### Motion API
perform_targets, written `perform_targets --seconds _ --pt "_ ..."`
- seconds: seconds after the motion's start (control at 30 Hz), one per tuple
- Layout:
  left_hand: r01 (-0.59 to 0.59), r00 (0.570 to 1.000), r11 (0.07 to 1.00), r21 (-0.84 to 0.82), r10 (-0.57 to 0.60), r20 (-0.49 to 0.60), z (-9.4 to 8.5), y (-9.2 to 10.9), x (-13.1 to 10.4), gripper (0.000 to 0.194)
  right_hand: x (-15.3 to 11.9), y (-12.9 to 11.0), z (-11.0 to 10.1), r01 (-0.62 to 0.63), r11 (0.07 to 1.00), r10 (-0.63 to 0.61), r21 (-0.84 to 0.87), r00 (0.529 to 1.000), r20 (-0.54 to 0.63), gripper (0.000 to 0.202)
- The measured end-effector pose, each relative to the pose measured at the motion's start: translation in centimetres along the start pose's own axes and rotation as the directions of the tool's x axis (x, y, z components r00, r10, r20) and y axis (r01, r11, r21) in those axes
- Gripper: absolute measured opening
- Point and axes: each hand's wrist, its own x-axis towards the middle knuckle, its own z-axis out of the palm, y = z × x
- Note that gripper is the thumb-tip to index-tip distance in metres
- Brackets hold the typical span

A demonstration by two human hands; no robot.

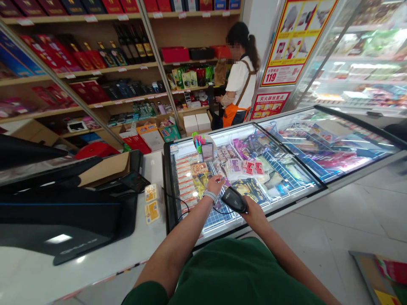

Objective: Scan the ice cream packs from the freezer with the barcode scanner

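Note:
My right hand (pixel 253 212) is wrapped round the grip of a black barcode scanner (pixel 234 199), held above the glass top of a chest freezer (pixel 286 204). The scanner's head points up and left, towards my left hand (pixel 216 185). That hand's fingers are drawn together at the scanner's front end, and a bit of purple shows beside them; what they hold is too small to make out. Just beyond lie clear packs with purple labels (pixel 235 165) and packs with red labels (pixel 253 167). A thin black cable (pixel 222 212) hangs below the scanner.
Left of the freezer, two yellow-labelled packs (pixel 152 212) lie on a white counter (pixel 127 254) beside a black checkout machine (pixel 63 220). A co-worker in an orange apron (pixel 233 114) stands behind the freezer, by stocked shelves (pixel 111 70). A display bin (pixel 378 275) stands at lower right.

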Motion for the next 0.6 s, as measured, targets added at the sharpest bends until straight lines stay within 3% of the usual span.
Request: perform_targets --seconds 0.3,0.6 --pt "0.056 0.998 0.997 0.052 -0.054 -0.03 -2.6 -2.2 -1.3 0.026 0.1 -0.3 0.4 -0.013 1.0 0.013 -0.003 1.0 -0.004 0.031" --pt "0.054 0.996 0.993 0.108 -0.046 -0.076 -6.4 -3.6 -4.3 0.021 0.3 -0.4 0.8 0.054 0.998 -0.054 0.021 0.998 0.01 0.033"
